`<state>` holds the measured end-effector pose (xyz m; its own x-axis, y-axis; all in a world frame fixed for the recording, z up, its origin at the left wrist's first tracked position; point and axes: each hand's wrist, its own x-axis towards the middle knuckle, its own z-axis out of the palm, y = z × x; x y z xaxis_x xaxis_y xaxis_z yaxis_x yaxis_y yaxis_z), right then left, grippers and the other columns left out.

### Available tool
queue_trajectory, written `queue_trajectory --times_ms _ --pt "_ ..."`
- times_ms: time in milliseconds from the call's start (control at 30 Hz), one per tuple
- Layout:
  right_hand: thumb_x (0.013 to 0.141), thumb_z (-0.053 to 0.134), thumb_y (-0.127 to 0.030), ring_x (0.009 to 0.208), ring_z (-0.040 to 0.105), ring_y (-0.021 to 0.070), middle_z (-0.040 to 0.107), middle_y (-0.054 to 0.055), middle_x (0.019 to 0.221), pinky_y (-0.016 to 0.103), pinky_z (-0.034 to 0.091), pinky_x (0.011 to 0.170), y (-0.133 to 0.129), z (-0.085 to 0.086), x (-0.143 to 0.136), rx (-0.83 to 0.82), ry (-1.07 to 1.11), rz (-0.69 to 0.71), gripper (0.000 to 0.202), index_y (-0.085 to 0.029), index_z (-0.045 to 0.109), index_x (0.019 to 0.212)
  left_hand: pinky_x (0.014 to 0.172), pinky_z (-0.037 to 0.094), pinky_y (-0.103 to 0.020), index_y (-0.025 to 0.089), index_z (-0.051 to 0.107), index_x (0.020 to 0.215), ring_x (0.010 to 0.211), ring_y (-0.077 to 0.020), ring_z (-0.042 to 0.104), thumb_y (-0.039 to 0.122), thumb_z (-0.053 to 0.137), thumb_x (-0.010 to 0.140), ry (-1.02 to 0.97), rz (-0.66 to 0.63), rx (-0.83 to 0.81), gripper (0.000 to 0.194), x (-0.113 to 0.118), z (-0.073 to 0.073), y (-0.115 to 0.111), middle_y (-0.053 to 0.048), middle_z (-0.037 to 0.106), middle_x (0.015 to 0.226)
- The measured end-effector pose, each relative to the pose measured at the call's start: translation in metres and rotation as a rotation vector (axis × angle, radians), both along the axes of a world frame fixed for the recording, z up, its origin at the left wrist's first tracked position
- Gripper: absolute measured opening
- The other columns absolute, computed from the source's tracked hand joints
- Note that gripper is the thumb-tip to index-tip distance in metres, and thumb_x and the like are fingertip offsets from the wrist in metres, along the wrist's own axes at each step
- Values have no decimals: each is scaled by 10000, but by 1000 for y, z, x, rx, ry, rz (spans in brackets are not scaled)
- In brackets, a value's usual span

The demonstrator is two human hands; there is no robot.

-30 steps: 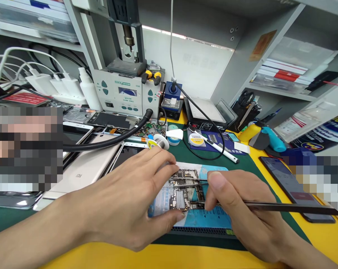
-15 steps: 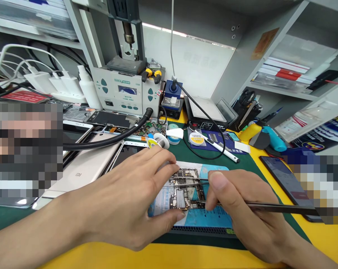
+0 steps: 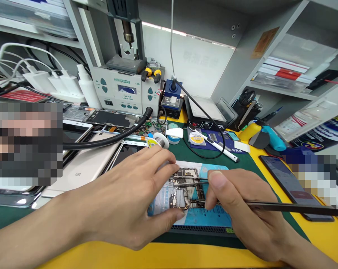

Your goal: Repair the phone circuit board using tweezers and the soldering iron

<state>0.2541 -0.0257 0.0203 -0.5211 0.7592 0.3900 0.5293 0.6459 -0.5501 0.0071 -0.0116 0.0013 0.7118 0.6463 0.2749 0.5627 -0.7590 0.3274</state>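
A phone circuit board [image 3: 195, 175] lies on a blue-and-white pad [image 3: 210, 219] in front of me. My left hand [image 3: 135, 190] spreads its thumb and fingers around the board's left end; the index fingertip is by the far edge, the thumb tip by the near edge. Whether they press on the board I cannot tell. On the right, my right hand [image 3: 241, 209] pinches silver tweezers [image 3: 189, 181], whose two prongs point left across the board. A slim dark tool [image 3: 292, 207] also runs through this hand, its thin end low over the board.
A black hose [image 3: 109, 142] leads from the rework station [image 3: 126, 93] towards my left hand. Behind the pad lie a solder spool [image 3: 161, 141] and a white pen-like tool [image 3: 222, 148]. Phones [image 3: 81, 170] are stacked at left; another phone [image 3: 292, 186] lies at right.
Both hands, the tweezers and the board hold almost the same place. Only a very slight shift of the view shows.
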Motion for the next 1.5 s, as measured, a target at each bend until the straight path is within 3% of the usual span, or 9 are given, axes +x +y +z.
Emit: queue_trajectory --times_ms 1500 --pt "1140 411 -285 606 671 161 698 12 651 315 408 527 -1 -2 0 61 -57 -10 493 -226 614 694 883 544 -502 175 640 1173 1072 -314 586 469 632 986 9 6 11 348 -1 -2 -1 -107 604 1176"
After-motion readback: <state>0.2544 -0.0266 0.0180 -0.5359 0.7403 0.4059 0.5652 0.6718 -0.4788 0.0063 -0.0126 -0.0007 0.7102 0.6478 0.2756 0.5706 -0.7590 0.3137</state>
